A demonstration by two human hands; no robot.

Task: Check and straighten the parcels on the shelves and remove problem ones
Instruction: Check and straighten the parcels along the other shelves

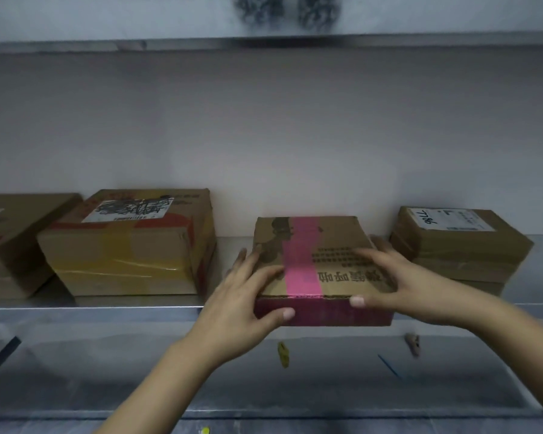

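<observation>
Parcel with pink tape (320, 261) sat at the front edge of the shelf (91, 311), between a yellow-taped parcel (129, 245) and a labelled parcel (458, 242). Your left hand (245, 296) gripped its left front corner and your right hand (398, 286) its right, both thumbs on the front face, fingers over the top.

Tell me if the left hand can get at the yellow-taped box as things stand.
Probably yes: the yellow-taped box sits just beside the left hand with only bare shelf between, though that hand now grips the pink-taped box.
</observation>
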